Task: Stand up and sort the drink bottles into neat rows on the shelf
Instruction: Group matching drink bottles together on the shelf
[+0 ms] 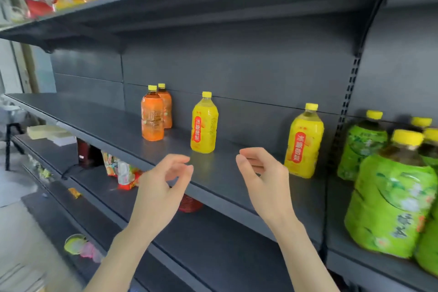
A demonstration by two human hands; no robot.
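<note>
Left hand (163, 187) and right hand (263, 180) hover empty before upright bottles (203, 123)

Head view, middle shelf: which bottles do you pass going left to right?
Two orange bottles, one behind the other → left yellow bottle → right yellow bottle → green bottles, clustered at the far right.

Bare forearms (123, 251) run into the left grip (163, 185) and right grip (263, 178), both likewise bare and slender.
</note>
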